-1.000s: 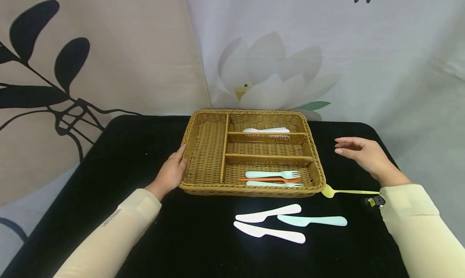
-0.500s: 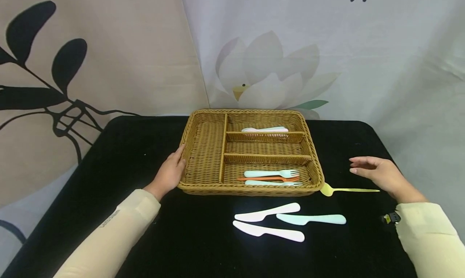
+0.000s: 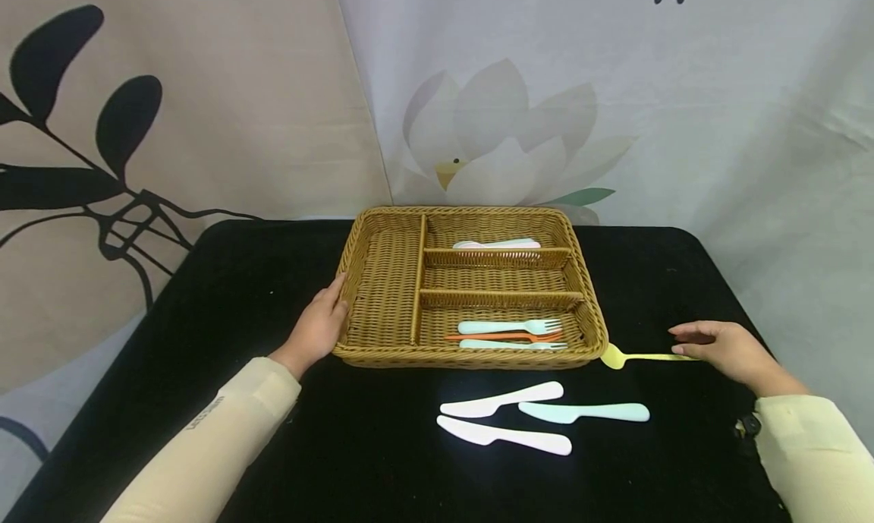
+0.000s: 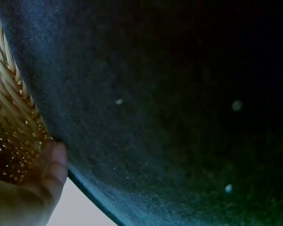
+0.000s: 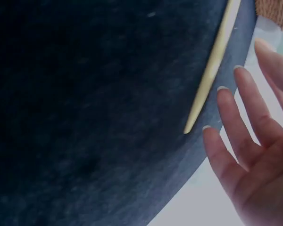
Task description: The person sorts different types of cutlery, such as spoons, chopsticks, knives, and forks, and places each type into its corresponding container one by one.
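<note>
A brown woven cutlery basket (image 3: 385, 280) with dividers stands on the black table. My left hand (image 3: 316, 327) rests against its left side, fingers lying along the wall. That hand (image 4: 35, 188) also touches the weave in the left wrist view. To the right of the basket lies a yellow spoon (image 3: 652, 357), its bowl by the basket's front right corner. My right hand (image 3: 727, 354) hovers over the end of the spoon's handle, fingers parted and holding nothing. In the right wrist view the handle (image 5: 210, 75) is just beyond the fingertips.
In front of the basket lie two white knives (image 3: 505, 436) and a mint knife (image 3: 587, 412). The front compartment holds mint forks (image 3: 498, 327) and an orange fork (image 3: 495, 338). Pale cutlery (image 3: 498, 244) lies in the back compartment. A printed curtain (image 3: 273, 113) hangs behind the table.
My right hand has moved right and down toward the near side, coming over the spoon's handle end. The left hand stays at the basket, and the basket and cutlery keep their places.
</note>
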A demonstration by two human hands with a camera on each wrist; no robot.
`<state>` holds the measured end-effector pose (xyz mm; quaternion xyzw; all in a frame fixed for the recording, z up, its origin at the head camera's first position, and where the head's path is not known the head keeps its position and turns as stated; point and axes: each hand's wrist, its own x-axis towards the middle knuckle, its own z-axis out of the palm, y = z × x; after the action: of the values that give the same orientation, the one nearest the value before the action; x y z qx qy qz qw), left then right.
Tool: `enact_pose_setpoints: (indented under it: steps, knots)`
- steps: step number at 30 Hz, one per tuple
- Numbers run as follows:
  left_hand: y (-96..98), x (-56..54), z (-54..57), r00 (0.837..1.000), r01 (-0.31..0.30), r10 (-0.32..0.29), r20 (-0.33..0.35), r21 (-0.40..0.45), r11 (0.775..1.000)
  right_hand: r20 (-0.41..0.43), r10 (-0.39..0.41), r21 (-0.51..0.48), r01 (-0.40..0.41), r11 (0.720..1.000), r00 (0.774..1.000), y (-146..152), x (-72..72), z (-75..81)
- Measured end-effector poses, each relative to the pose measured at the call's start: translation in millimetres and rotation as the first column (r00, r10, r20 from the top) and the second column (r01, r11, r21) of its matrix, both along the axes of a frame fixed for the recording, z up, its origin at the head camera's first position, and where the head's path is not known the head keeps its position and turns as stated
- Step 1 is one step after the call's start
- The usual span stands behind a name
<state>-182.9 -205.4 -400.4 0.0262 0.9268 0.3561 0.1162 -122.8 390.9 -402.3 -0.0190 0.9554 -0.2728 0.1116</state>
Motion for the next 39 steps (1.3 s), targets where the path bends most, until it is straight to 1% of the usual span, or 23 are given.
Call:
enact_pose_setpoints:
  steps: [7, 12, 18, 26, 29, 31, 35, 39]
  knots:
    - [1.3, -0.4, -0.7, 1.000, -0.006, 0.006, 0.000, -0.003, 1.000, 0.006, 0.015, 0.064, -0.015, 0.998, 1.000, 3, 1.6, -3.2]
    - [1.6, -0.5, -1.0, 1.000, -0.002, 0.002, -0.009, -0.005, 1.000, 0.011, 0.024, 0.080, -0.025, 0.996, 1.000, 4, 1.4, -7.8]
    - [1.7, -0.3, -1.0, 1.000, 0.006, -0.006, -0.020, -0.004, 1.000, -0.005, 0.039, 0.087, -0.039, 0.995, 0.999, 5, 1.7, -11.6]
    - [1.1, 0.4, 0.5, 1.000, 0.004, -0.005, -0.011, -0.013, 1.000, -0.012, 0.081, 0.101, -0.079, 0.992, 0.997, 0, 1.6, -11.5]
    - [1.2, 0.4, 1.1, 1.000, 0.003, -0.003, -0.007, -0.008, 1.000, -0.025, 0.099, 0.123, -0.095, 0.988, 0.995, 0, 2.1, -10.5]
    - [1.3, 0.2, 1.3, 1.000, 0.004, -0.004, -0.017, -0.011, 1.000, -0.033, 0.116, 0.126, -0.111, 0.986, 0.993, -1, 2.6, -9.4]
    - [1.2, 0.3, 1.7, 1.000, 0.007, -0.008, -0.028, -0.013, 1.000, -0.025, 0.120, 0.120, -0.116, 0.986, 0.993, -3, 2.8, -8.3]
    - [1.6, -0.1, 1.6, 1.000, 0.010, -0.010, -0.018, -0.012, 1.000, 0.005, 0.102, 0.107, -0.102, 0.989, 0.995, -6, 2.4, -8.3]
